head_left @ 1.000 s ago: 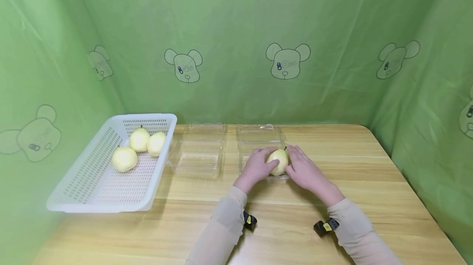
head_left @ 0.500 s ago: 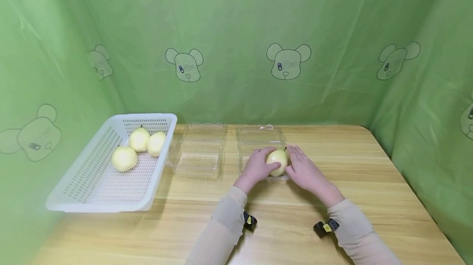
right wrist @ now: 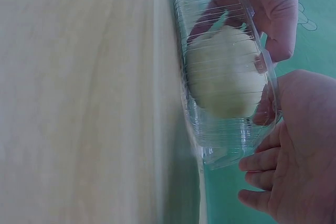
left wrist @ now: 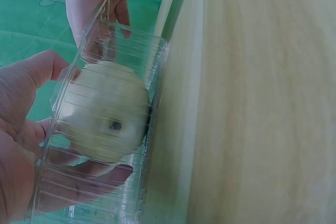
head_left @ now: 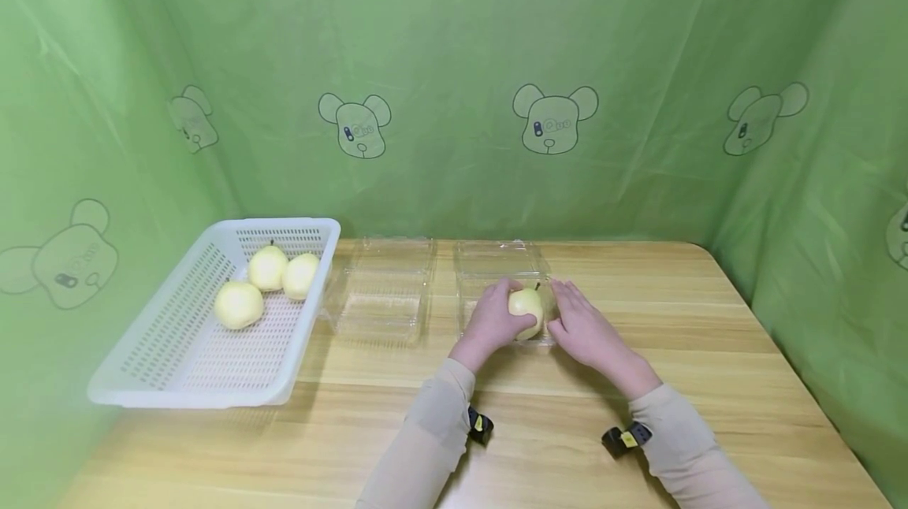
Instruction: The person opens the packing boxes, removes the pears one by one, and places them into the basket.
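A pale yellow pear [head_left: 527, 310] sits inside the base of the right-hand clear plastic clamshell box [head_left: 499, 258], its stem toward the upper right in the head view. My left hand [head_left: 491, 317] grips it from the left, thumb in front and fingers around the far side. Through the ribbed wall in the left wrist view, the pear [left wrist: 107, 111] shows its dark blossom end. My right hand [head_left: 587, 329] rests beside the box's right side, fingers extended. In the right wrist view those fingers [right wrist: 262, 158] lie at the box's end, the thumb by its rim.
Left of this box stands another clear clamshell box [head_left: 383, 312] with its lid raised. A white perforated basket [head_left: 301, 359] at the table's left holds three pears [head_left: 239, 306]. Green curtains [head_left: 454, 178] surround the wooden table [head_left: 567, 446].
The pear has shifted left inside the box under my left hand, and its stem has moved left with it. My right hand has stayed almost still.
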Tool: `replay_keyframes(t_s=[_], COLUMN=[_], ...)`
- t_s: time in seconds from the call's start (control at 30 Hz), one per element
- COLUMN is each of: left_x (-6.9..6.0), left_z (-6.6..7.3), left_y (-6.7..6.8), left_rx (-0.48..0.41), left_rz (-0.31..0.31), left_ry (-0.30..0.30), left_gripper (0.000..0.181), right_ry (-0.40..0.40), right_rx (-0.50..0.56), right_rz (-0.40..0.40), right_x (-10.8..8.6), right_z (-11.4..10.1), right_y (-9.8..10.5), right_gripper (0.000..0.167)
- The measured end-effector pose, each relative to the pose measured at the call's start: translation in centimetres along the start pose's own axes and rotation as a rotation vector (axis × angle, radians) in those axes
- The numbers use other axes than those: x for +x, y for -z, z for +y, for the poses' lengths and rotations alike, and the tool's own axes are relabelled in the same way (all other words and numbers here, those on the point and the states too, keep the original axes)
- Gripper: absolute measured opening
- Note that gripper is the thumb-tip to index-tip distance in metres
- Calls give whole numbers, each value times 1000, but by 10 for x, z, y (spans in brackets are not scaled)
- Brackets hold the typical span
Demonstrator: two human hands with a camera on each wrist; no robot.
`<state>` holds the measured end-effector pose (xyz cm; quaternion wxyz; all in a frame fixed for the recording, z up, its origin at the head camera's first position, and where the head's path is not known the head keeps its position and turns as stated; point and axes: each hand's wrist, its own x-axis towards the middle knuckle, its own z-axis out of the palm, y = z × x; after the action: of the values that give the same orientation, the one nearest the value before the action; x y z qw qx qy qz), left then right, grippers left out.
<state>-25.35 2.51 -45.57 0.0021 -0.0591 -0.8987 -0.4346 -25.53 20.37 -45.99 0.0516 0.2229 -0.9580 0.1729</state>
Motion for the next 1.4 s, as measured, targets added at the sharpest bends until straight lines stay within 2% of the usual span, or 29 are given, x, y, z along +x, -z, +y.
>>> replay_keyframes(t_s=[0.17,0.4,1.07,1.4], left_x=[-1,-2,0,-3], left_z=[1,2,0,2], left_y=[0,2,1,2], left_rx=[-20,6,2,87], left_rz=[-3,-21,-29,-40], left_ry=[-6,-16,-14,9], left_gripper=[57,59,65,71], right_ry=[3,6,11,9], right_rx=[3,4,-2,-3], right_rz=[7,17,18,8], right_x=[0,-1,0,0], right_z=[1,2,2,1], right_y=[-1,-2,-2,-2], right_gripper=[65,64,62,63])
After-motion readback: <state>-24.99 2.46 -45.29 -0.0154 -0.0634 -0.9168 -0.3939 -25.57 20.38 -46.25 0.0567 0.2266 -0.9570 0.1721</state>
